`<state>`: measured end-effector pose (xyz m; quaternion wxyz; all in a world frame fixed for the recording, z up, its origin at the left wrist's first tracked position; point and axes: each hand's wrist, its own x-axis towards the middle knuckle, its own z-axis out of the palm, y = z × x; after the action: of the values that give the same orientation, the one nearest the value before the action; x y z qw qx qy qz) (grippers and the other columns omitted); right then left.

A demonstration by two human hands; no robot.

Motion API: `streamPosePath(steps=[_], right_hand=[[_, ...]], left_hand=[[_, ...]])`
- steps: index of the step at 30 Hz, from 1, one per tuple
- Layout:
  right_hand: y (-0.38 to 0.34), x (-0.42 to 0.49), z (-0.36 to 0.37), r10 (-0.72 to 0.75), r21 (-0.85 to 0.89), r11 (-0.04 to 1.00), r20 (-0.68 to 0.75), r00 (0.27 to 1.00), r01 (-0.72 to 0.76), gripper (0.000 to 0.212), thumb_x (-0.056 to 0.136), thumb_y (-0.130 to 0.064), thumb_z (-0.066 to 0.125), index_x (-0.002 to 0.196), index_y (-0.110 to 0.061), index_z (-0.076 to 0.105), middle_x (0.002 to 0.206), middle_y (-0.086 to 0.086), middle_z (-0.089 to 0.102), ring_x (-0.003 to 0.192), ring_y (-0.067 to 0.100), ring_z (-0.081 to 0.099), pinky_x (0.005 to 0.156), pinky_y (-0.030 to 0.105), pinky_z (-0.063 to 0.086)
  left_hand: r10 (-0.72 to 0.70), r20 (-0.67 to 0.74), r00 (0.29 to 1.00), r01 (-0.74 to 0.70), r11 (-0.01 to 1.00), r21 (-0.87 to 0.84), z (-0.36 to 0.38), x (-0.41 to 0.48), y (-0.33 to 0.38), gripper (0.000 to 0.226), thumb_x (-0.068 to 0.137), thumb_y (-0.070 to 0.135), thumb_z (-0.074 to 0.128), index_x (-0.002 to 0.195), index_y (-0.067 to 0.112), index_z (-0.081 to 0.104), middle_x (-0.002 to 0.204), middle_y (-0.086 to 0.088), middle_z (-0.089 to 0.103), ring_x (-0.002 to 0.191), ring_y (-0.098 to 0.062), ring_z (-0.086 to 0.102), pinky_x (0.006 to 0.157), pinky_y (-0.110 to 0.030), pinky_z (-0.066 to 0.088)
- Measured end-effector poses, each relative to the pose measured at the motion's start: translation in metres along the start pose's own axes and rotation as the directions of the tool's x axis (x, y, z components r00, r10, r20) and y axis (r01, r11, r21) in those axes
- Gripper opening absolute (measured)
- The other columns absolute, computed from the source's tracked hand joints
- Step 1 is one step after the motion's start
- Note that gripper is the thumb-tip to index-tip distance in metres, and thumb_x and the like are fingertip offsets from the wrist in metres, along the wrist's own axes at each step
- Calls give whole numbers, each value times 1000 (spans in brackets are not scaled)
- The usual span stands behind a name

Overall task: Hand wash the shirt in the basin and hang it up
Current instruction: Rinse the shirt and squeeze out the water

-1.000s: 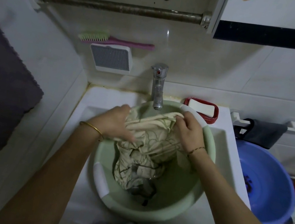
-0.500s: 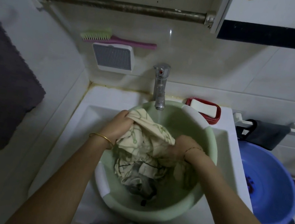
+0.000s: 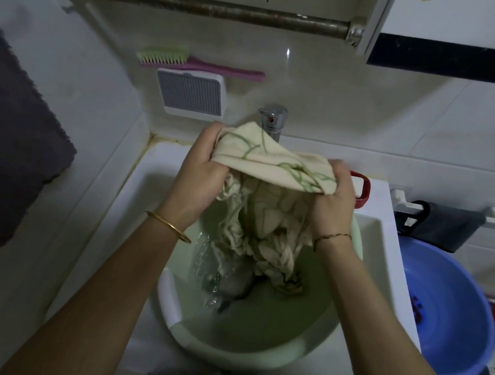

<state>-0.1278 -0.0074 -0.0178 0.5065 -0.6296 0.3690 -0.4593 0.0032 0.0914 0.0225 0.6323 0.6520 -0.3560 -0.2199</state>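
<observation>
One shirt (image 3: pixel 272 168) (two gripping hands), two basins.

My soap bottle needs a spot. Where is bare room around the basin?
Bare sink ledge left of the green basin, below the grille. Crowded right: red soap dish, blue tub.

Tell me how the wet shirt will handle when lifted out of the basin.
Probably floppy: the shirt sags in twisted folds between the left hand and right hand. Likely heavy for its size, since its tail trails in the water of the basin. Expect dripping, so hold it over the basin.
</observation>
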Motion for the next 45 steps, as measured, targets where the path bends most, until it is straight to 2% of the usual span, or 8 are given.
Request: streamPosePath(steps=[6, 10, 18, 21, 26, 32, 36, 45], right_hand=[[7, 6, -5, -126, -374, 909, 172, 977, 183, 8, 80, -7, 46, 76, -12, 51, 80, 8, 60, 80, 25, 55, 66, 34, 42], [27, -3, -7, 72, -684, 664, 460, 885, 302, 17, 87, -25, 58, 74, -16, 55, 82, 7, 61, 80, 25, 56, 64, 30, 40], [65, -16, -7, 893, -860, 262, 388, 229, 438, 54, 73, -44, 74, 116, -16, 60, 117, 4, 59, 102, 25, 59, 94, 39, 50], [76, -11, -8, 830, -892, 255, 400, 389, 374, 39, 88, -38, 57, 114, -9, 61, 115, 10, 60, 95, 26, 56, 89, 36, 48], [94, 6, 3, 634, -936, 333, 312, 708, 115, 21, 93, -13, 49, 110, -8, 60, 108, 11, 61, 96, 27, 58, 77, 32, 47], [124, -6, -7, 658, -842, 503, 521, 543, 198, 77, 90, -22, 55, 150, -31, 8, 145, 13, 39, 128, 33, 42, 106, 34, 36], [124, -14, -17, 655, -846, 421, 533, 536, 326, 67, 86, -40, 59, 144, -26, 28, 134, 8, 50, 118, 30, 49, 97, 33, 43], [119, -19, -29, 714, -770, 532, 632, 303, 352, 29, 73, -18, 73, 98, -23, 60, 94, -3, 53, 91, 19, 54, 78, 23, 44]], left_hand=[[113, 58, 992, -118, 988, 95, -9, -2, -8, 34, 85, -7, 47, 81, 26, 53, 72, 7, 54, 56, 6, 50, 52, -13, 40], [-131, 252, 959, -3, 882, 472, -14, -5, -63, 10, 80, 10, 60, 80, 19, 56, 84, 0, 56, 81, -13, 55, 67, -19, 42], [-788, 436, 435, -308, 326, 894, -16, -28, -124, 59, 71, 31, 76, 121, 11, 52, 131, -10, 41, 112, -26, 52, 92, -32, 49], [-789, 409, 459, -227, 341, 912, -14, -20, -127, 49, 78, 38, 69, 116, 8, 61, 122, -10, 57, 109, -25, 56, 87, -29, 49], [-499, 278, 820, -111, 338, 934, -4, -5, -153, 41, 88, 30, 55, 120, 5, 57, 125, -16, 55, 117, -31, 50, 96, -31, 38], [-566, 176, 805, 52, 364, 930, 13, -12, -180, 51, 92, 33, 52, 137, 12, 39, 140, -13, 46, 127, -31, 45, 105, -41, 36], [-563, 221, 796, -54, 299, 953, 8, -14, -172, 65, 84, 49, 60, 138, 20, 37, 142, -4, 44, 128, -26, 45, 104, -42, 34], [-759, 480, 439, -338, 356, 871, 2, -26, -140, 23, 83, 31, 66, 100, 16, 60, 97, 1, 56, 97, -18, 48, 66, -23, 36]])
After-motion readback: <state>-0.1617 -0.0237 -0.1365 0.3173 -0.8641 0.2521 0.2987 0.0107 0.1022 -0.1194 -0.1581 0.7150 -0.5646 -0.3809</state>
